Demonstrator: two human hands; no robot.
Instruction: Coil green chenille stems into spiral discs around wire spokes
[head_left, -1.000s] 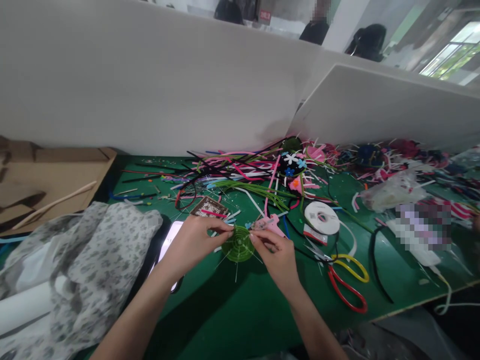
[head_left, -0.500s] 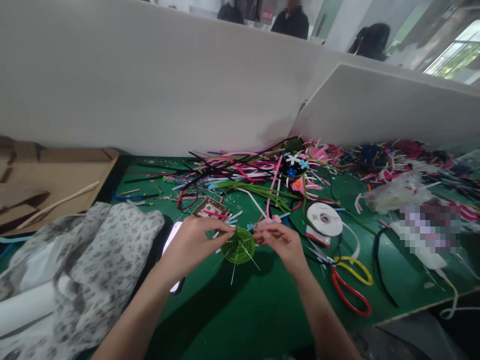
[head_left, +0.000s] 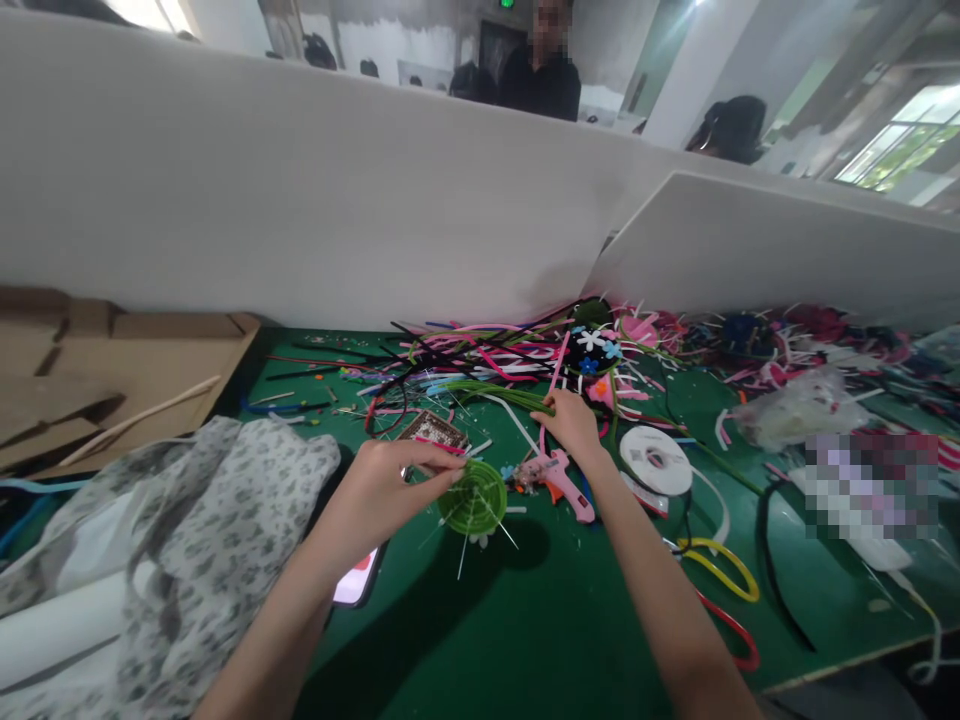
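Note:
My left hand (head_left: 409, 480) pinches the upper left edge of a round green coil (head_left: 472, 497) with thin pale spokes sticking out below it. Farther back, my right hand (head_left: 571, 425) has its fingers closed at the near end of a bundle of green stems (head_left: 499, 390). A pink glue gun (head_left: 562, 480) lies on the green table (head_left: 480, 640), just below my right hand and to the right of the coil. A brown patterned box (head_left: 433, 430) sits behind my left fingertips.
Scissors (head_left: 724, 570) and a white spool (head_left: 655, 460) lie at right, a plastic bag (head_left: 799, 405) beyond. Patterned cloth (head_left: 225, 530), a phone (head_left: 356, 583) and cardboard (head_left: 135, 370) are at left. Colourful stems and flowered pieces line the white partition (head_left: 300, 200); a person (head_left: 541, 85) is behind it.
My right hand has left the coil's right side and moved back to the green stems, uncovering the pink glue gun. My left hand still holds the coil. The view has shifted slightly.

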